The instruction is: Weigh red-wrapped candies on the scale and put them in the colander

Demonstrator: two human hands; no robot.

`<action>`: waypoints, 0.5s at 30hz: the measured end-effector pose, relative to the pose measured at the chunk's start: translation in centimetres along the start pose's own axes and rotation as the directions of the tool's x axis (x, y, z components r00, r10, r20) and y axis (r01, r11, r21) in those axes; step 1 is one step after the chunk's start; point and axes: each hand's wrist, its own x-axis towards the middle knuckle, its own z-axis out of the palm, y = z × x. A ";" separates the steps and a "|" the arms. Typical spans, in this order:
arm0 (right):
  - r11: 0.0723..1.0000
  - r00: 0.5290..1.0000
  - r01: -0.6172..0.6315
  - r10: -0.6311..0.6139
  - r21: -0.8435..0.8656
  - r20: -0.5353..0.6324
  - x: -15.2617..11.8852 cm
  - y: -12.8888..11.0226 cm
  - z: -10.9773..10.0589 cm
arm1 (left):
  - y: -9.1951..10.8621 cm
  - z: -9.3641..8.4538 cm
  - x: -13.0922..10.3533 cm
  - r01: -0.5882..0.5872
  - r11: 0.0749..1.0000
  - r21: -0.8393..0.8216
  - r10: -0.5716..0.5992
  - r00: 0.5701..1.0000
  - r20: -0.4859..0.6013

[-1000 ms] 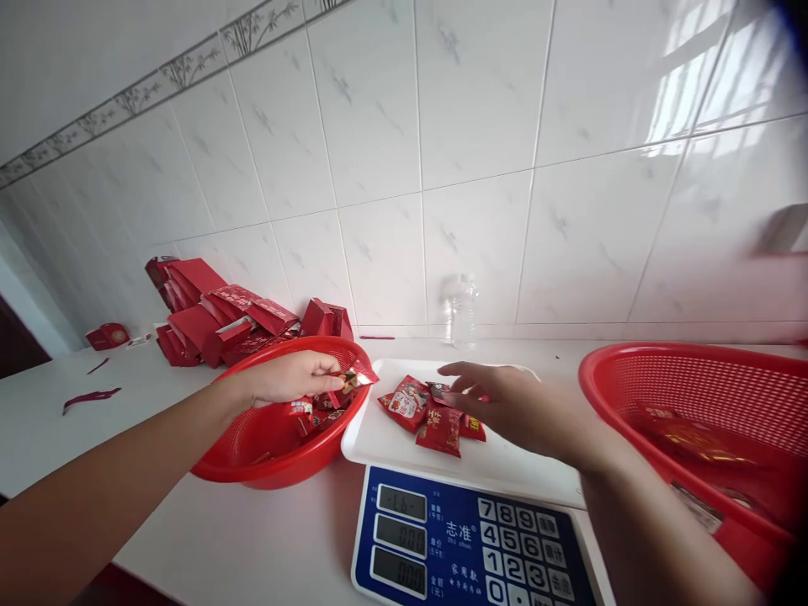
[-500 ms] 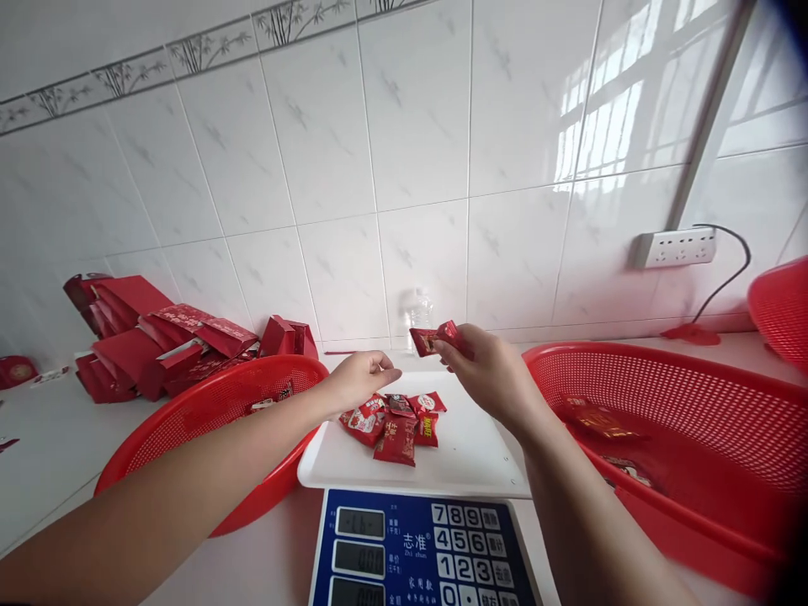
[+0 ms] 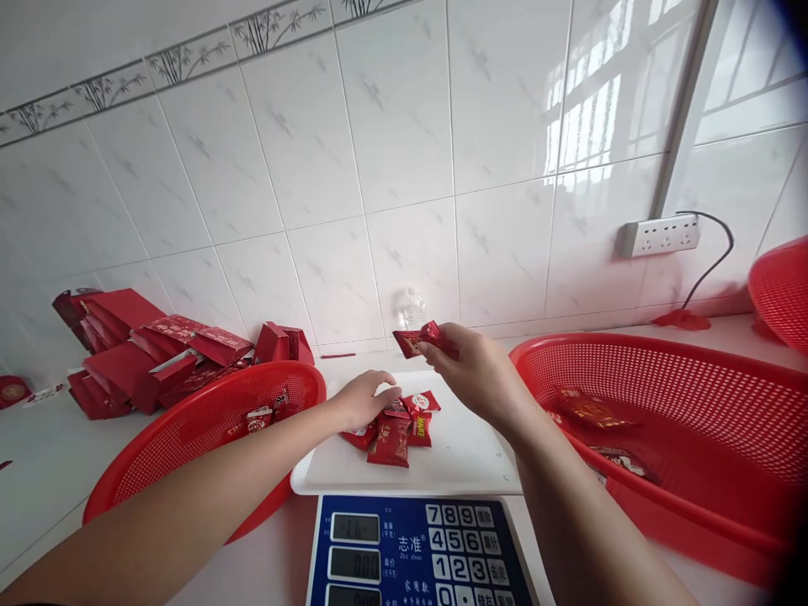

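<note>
My right hand (image 3: 476, 370) is raised above the white weighing tray (image 3: 467, 463), its fingers closed on small red snack packets (image 3: 410, 341). Lower and to the left, my left hand (image 3: 366, 400) reaches down to the pile on the tray. Its thumb and fingertips pinch at the top of a small dark red packet (image 3: 397, 410). Around that lie a larger red packet (image 3: 389, 442), a red one with a white round mark (image 3: 422, 402) and one with yellow lettering (image 3: 420, 429). Part of another packet (image 3: 359, 436) shows beneath the left hand.
The blue scale panel (image 3: 417, 551) with keys and displays fronts the tray. Red mesh baskets stand left (image 3: 157, 446) and right (image 3: 669, 353), with packets inside. Folded red boxes (image 3: 145, 353) are heaped at the back left. A clear bottle (image 3: 411, 310) stands by the tiled wall.
My left hand has come down onto the packets on the tray. My right hand still holds its packets in nearly the same place. The view has shifted slightly.
</note>
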 end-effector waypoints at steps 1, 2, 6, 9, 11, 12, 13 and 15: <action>1.000 1.000 0.003 -0.003 -0.005 0.004 0.0 0.0 0.0 | 0.1 0.1 -0.2 -0.009 1.000 0.001 0.009 0.999 0.044; 1.000 1.000 0.006 -0.006 -0.009 0.009 0.0 -0.1 0.1 | 0.1 0.2 -0.3 -0.013 1.000 0.000 0.013 0.997 0.082; 1.000 0.999 0.008 -0.007 -0.027 0.034 -0.1 0.0 0.1 | 0.5 0.0 -0.1 -0.012 1.000 -0.019 0.014 0.997 0.074; 0.999 0.999 0.014 -0.012 -0.035 0.050 -0.2 0.2 0.0 | 1.3 -0.5 -0.8 -0.033 0.998 -0.061 0.026 0.994 -0.103; 0.999 0.997 0.034 -0.031 -0.039 0.072 -0.2 0.3 -0.1 | 1.9 -0.4 -2.6 -0.083 0.989 -0.123 0.045 0.957 -0.286; 0.998 0.995 0.043 -0.039 -0.045 0.089 -0.2 0.3 -0.1 | 2.3 -0.1 -3.9 -0.148 0.972 -0.182 0.060 0.908 -0.414; 0.997 0.993 0.049 -0.043 -0.054 0.109 -0.2 0.3 0.0 | 2.6 0.5 -5.5 -0.214 0.950 -0.227 0.079 0.869 -0.488; 0.996 0.989 0.050 -0.038 -0.079 0.146 -0.2 0.2 0.1 | 3.0 2.3 -9.1 -0.334 0.930 -0.157 0.209 0.827 -0.521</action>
